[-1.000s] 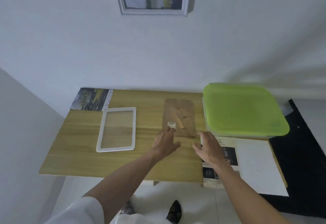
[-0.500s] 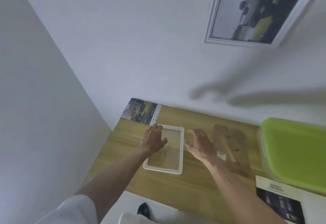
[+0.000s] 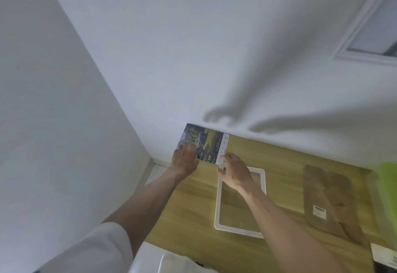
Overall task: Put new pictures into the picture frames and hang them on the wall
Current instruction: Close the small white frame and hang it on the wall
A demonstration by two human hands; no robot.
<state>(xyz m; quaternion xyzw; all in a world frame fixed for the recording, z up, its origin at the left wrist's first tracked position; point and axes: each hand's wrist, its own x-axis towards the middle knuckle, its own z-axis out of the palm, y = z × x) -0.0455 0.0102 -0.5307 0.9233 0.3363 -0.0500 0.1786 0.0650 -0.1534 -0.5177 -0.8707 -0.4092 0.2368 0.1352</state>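
A printed picture [image 3: 207, 143] with a dark landscape and a white strip lies at the far left corner of the wooden table [image 3: 193, 204], against the wall. My left hand [image 3: 184, 159] rests flat on its left near corner. My right hand [image 3: 233, 170] touches its right near corner with the fingertips; whether it pinches the edge is unclear. An empty white picture frame [image 3: 217, 208] lies flat just right of the picture, partly under my right wrist. The brown frame backing board [image 3: 328, 199] with its stand lies further right.
A framed picture [image 3: 365, 42] hangs on the wall at the upper right. A green box lid [image 3: 390, 186] shows blurred at the right edge. A printed sheet [image 3: 384, 255] lies at the table's near right corner. A side wall closes in on the left.
Both hands moved left and away, from the backing board over the white frame to the picture in the corner. The camera swung left with them.
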